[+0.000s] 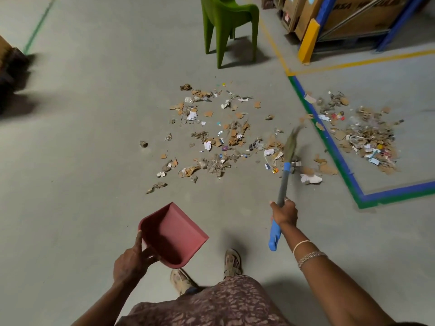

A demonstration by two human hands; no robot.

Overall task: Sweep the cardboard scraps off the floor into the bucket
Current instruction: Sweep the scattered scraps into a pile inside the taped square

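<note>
Grey concrete floor [82, 137] of a warehouse spreads beneath a person standing in sandals [231, 262] and a patterned brown garment [223, 302], seen from the head camera. Cardboard scraps [219, 137], mixed with crumpled paper and bits of wrapper, lie scattered across the floor ahead of the feet, in a loose patch between a green plastic chair [226, 22] and the person.

The right hand [283, 211], fingers wrapped tight, grips a broom [282, 182] by its grey shaft just above the blue end grip. The broom slants forward, and its bristles [293, 142], blurred, reach the right edge of the scattered patch, among brown pieces and a white crumpled sheet. Bracelets [308, 255] circle the right wrist.

The left hand [131, 262] holds a red dustpan [174, 231] by its rear rim, thumb on the outer wall and fingers curled around the edge. The pan is held off the floor, tilted, with its open mouth facing forward and to the right, and nothing is visible inside it.

A blue-and-green tape line [328, 142] marks off a bay on the right, where a second, denser heap of scraps [367, 137] lies inside the corner. Yellow floor lines [364, 61] run beyond it toward cardboard boxes [353, 17] stacked in a blue rack, fronted by a yellow guard post [308, 41].
</note>
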